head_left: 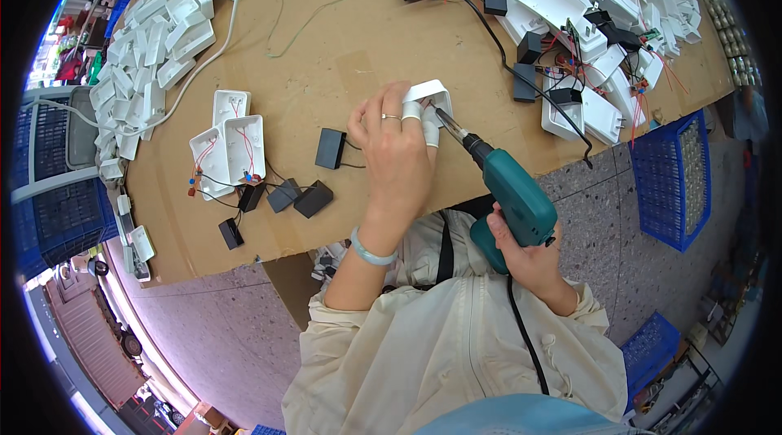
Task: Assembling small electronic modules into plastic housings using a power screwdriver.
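Observation:
A small white plastic housing (436, 91) is gripped in my left hand (399, 138), above the cardboard-covered table near its front edge. White wraps cover some of that hand's fingertips. My right hand (529, 256) is closed around the handle of a green electric screwdriver (520, 195), whose black cord runs down across my jacket. The tool's metal bit points up and left into the housing's opening; its very tip is hard to make out. Beside my left hand lies a black box (330, 148) with wires running under the hand.
Three white housings (244, 146) with red wires and several black boxes (314, 199) lie at the left. White casings (155, 44) pile up at the far left. More casings, black boxes and wires (562, 52) crowd the far right. Blue crates (672, 182) flank the table.

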`<state>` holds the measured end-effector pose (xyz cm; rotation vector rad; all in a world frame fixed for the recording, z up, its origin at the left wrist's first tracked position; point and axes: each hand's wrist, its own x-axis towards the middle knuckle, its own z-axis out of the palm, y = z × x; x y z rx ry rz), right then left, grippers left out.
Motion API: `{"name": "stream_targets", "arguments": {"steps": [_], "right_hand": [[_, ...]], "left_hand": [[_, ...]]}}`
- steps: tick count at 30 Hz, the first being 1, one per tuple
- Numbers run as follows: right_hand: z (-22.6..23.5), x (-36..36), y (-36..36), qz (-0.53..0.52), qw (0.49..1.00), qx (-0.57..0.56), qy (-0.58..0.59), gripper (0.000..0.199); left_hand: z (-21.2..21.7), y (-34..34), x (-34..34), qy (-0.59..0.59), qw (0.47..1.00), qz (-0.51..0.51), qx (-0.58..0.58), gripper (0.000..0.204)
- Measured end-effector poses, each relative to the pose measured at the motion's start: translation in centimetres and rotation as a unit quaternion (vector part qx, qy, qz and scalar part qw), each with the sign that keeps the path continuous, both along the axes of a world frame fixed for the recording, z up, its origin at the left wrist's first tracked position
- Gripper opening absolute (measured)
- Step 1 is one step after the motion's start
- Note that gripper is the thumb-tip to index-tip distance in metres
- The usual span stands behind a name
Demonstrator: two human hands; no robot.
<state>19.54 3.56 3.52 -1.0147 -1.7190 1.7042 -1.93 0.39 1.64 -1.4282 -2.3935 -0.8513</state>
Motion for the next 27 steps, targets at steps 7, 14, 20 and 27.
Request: {"name": "stream_targets", "arguments": {"steps": [7,14,20,27], "right_hand": [[-1.1,0.4,0.2,0.023,0.999,0.038,0.015,0.027],[-0.2,0.6,0.1,0.004,1.0,0.007,-0.017,0.018],[0.3,2.6,0.3,0.05,0.998,0.027,0.008,0.03],[2.0,3.2,0.6,0.014,0.999,0.026,0.022,0.033]], "left_hand": [[0.2,-0.2,0.1,0.001,1.0,0.002,-0.009,0.03],[0.0,-0.1,0.0,-0.005,1.0,-0.001,-0.006,0.03],[0.3,-0.1,0.0,-0.011,1.0,-0.005,-0.007,0.03],[0.4,-0.1,-0.5,-0.035,0.999,-0.01,-0.013,0.024]]}}
